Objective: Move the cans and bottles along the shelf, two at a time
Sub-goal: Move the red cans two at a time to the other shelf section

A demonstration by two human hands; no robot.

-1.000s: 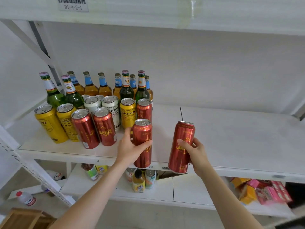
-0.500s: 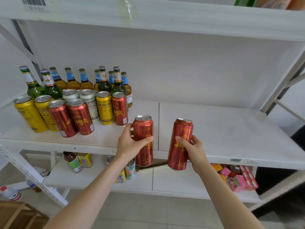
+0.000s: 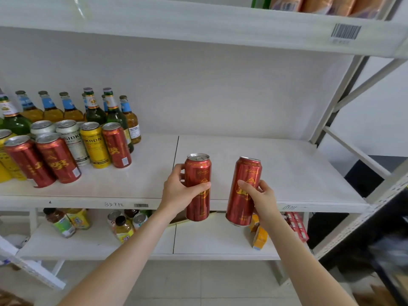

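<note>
Left grip (image 3: 178,192) clasps can (image 3: 198,171), right grip (image 3: 261,196) clasps second can (image 3: 248,173); both in air before shelf (image 3: 298,173) front edge, mid-span. Cluster (image 3: 95,144) of cans, bottles stands at shelf left. Judged: early stage, bulk unmoved.

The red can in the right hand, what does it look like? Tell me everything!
The red can is tall and slim, shiny metal by its look, with gold writing, a gold emblem and a silvery top rim. It tilts a little, its top leaning to the right. The right hand grips its lower half, thumb on the front and fingers round the back. It hangs in the air in front of the shelf, its bottom below the front edge, touching nothing else.
</note>
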